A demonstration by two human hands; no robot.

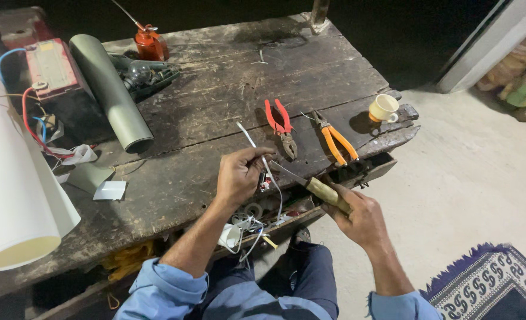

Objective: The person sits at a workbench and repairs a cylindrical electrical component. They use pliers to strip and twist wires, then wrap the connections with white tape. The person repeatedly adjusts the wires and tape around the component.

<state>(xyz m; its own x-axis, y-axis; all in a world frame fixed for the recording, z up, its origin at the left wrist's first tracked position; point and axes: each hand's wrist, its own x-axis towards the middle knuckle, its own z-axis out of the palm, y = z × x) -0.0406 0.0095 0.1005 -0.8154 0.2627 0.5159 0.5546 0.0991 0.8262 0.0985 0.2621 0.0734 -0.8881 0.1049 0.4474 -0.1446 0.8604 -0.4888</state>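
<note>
Left hand (239, 175) is pinching a thin white wire (257, 151) between thumb and fingers, grip clenched on it; wire is running up past the grip and drooping below it. Right hand (361, 216) is gripping a knife (310, 184) by its yellowish handle, fist closed around it, blade pointing toward the left grip and meeting the wire just beside the fingers. Red-handled pliers (281, 125) are lying on the bench (215, 101) just beyond the left grip, orange-handled pliers (334, 139) beyond the blade. Small cup (384, 108) is sitting further out past the right grip. Grey tube (109, 92) and large white pipe (14, 189) are lying well off to the left.
</note>
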